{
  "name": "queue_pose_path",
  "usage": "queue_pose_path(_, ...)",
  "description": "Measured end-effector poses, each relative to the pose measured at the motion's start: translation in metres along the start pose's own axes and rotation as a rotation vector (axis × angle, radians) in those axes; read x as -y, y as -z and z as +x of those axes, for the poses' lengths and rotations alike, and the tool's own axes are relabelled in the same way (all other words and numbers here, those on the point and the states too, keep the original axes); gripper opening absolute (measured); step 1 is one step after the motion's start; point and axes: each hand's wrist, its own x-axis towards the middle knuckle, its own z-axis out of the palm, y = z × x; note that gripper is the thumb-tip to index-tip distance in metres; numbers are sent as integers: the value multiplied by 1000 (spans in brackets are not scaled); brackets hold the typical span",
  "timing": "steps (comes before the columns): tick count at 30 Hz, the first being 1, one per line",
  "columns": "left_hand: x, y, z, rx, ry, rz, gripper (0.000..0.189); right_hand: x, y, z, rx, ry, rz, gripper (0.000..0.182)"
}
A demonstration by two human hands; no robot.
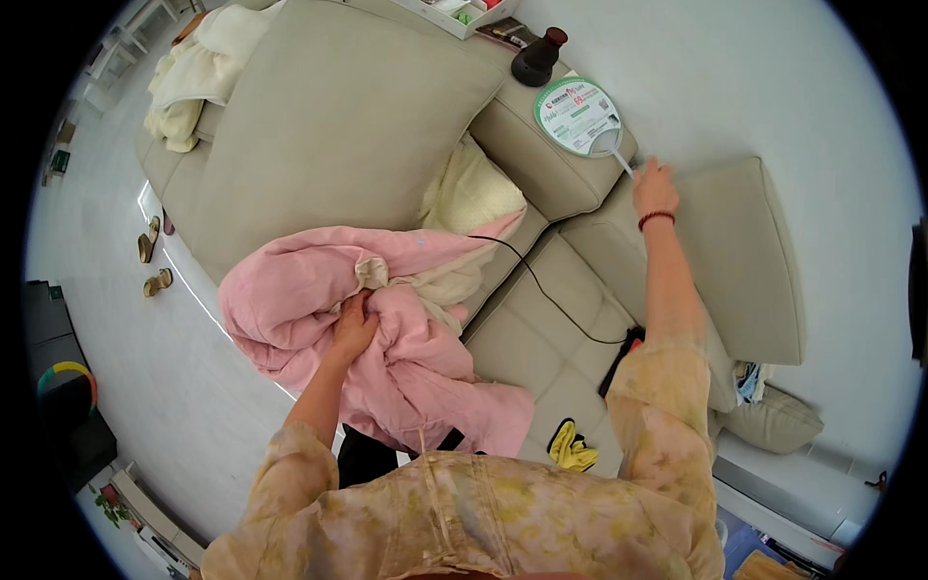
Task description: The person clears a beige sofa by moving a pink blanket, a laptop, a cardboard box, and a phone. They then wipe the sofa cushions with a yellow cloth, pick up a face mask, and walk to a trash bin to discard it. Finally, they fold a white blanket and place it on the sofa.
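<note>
My left hand [357, 328] grips a bunched pink quilt [428, 348], its fingertips tucked into a fold beside a patch of cream lining. The quilt lies heaped over the sofa's near edge and against my front. Far to the right, my right hand [656, 192], with a dark red bracelet at the wrist, is at the handle end of a round plastic hand fan [580, 116]. That fan rests on the sofa armrest [554, 170] and bears printed writing. Motion blur hides whether my fingers are closed around its handle.
A black cable [540, 284] runs from the quilt across the beige sofa seat [540, 362]. A yellow and black cloth item [573, 446] lies nearby. Behind the fan stand a dark bottle-shaped object [538, 59] and a white box [464, 25]. Sandals [147, 243] are on the floor.
</note>
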Motion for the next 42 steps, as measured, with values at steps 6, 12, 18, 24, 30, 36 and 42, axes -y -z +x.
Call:
queue_pose_path(6,4,-6,0,-2,-30,38,51,77,23,-160,224,86,1186,27)
queue_pose_path(12,-40,6,-11,197,186,-563,47,146,152,-281,809,-161,1735,26)
queue_pose_path(18,-200,24,-175,852,-136,-893,38,134,237,-314,587,-282,2186,26)
queue_pose_path(24,-187,43,-275,629,-36,-946,33,117,266,-379,562,-30,1945,31)
queue_pose_path(30,-127,84,-341,307,32,-1114,33,140,283,-455,1047,-74,2003,42)
queue_pose_path(36,-102,110,-381,200,24,-1042,40,193,320,-505,1178,232,1790,23)
queue_pose_path(42,-29,152,-395,199,152,-1145,31,263,319,-550,959,184,1604,21)
